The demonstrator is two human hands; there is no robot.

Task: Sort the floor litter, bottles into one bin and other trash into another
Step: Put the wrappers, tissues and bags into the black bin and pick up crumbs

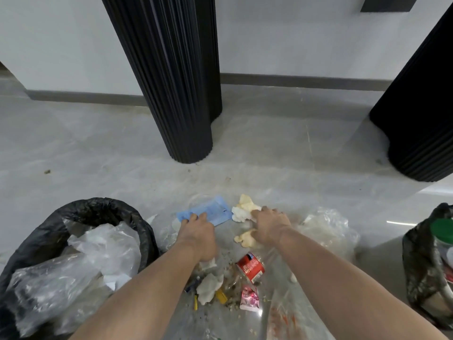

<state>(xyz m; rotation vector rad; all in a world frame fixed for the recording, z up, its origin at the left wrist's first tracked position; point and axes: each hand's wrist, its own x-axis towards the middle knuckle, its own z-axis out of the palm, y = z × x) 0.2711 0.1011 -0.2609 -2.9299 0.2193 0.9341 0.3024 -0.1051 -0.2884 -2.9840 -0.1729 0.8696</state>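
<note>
Beyond the near litter, left hand (196, 231) down on the blue packet (208, 213), fingers curled at its near edge, apparently pinching; right hand (269, 223) gripping crumpled tissue (241, 212). Both light, soft, limp: pinch an edge, bunch the wad. For the left bin (137, 217), not the right bottle bin (421, 241).

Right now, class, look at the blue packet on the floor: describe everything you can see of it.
The blue packet is a flat, light-blue rectangular pouch, seemingly plastic film, with faint print and a small dark mark near its right edge. It lies flat on the grey floor, far side of the litter. The left hand grips its near-left edge; crumpled tissue lies just right.
</note>
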